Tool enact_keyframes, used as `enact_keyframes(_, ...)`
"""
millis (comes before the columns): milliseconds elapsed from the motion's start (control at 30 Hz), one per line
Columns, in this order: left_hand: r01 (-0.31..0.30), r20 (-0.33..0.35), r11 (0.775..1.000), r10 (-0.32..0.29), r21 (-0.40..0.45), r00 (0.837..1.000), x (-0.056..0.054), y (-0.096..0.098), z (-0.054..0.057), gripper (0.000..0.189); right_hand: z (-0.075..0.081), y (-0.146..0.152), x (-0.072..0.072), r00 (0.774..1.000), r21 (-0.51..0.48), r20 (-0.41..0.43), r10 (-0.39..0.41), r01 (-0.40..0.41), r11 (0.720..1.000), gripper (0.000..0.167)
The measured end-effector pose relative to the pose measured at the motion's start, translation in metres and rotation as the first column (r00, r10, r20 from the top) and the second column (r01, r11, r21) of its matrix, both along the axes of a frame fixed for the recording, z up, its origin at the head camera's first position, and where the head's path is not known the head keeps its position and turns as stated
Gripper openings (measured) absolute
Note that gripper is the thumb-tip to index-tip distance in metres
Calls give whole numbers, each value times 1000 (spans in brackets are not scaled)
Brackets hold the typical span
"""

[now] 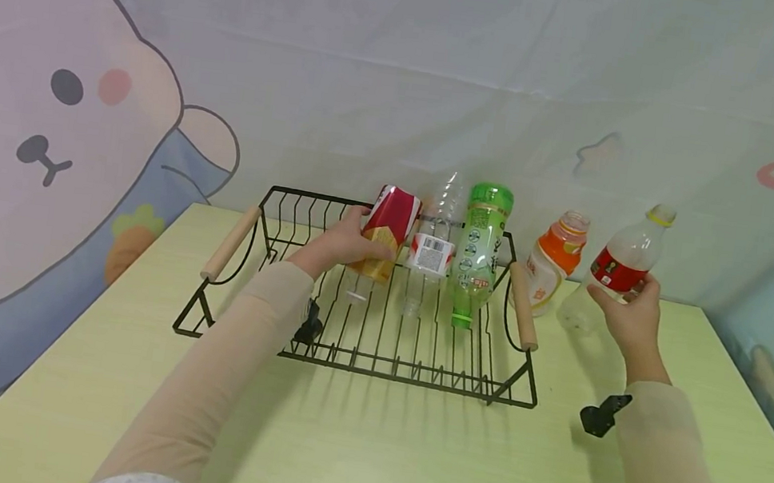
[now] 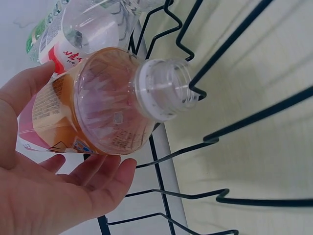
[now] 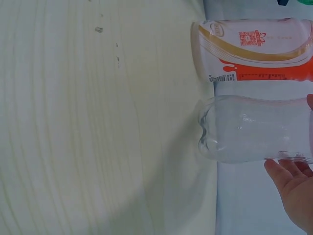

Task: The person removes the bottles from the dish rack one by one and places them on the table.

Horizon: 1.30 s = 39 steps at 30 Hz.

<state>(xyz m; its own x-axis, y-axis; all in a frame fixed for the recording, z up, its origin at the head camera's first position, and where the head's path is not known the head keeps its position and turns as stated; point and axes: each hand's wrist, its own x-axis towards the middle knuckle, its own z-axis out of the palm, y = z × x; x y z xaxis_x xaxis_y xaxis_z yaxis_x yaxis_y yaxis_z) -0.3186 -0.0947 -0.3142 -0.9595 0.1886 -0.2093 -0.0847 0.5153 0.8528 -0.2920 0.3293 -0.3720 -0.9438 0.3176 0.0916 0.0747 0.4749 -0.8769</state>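
Red-and-gold bottle [image 1: 392, 222] was held neck-down inside the wire rack [image 1: 524, 307] by the left grip [image 1: 345, 244], thumb and curled fingers closed around it. Just right of that grip, a white-labelled clear bottle [image 1: 431, 255] and a green bottle [image 1: 480, 241] were leaned neck-down. Red-labelled bottle [image 1: 619, 270] was clasped, mouth up and tilted, by the right grip [image 1: 628, 315]; base contact with the counter [image 1: 375, 458] could not be determined. Orange-and-white bottle [image 1: 553, 263] was seen left of that grip.

Left hand [image 1: 341, 247] in a grip, thumb [image 2: 27, 83] opposite curled fingers [image 2: 115, 186], right hand [image 1: 633, 318] also gripping, sleeved forearms [image 1: 229, 375] stretched behind both grips.
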Motion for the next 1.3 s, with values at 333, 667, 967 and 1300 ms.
enact_keyframes(333,4,-1,1000,-4,27,1000,2,0,-2,95,-3,-2,0,1000,3,5,2,-2,1000,88)
enact_keyframes(667,7,-3,999,-6,48,1000,4,0,-4,92,-3,-4,0,1000,0,2,5,-5,1000,88)
enact_keyframes(967,18,-1,999,-18,44,1000,4,-1,-5,91,-6,-3,1,1000,-14,12,14,-14,1000,91)
enact_keyframes(1300,14,-5,999,-14,45,1000,4,-2,1,93,0,5,5,1000,7,8,22,-22,1000,94)
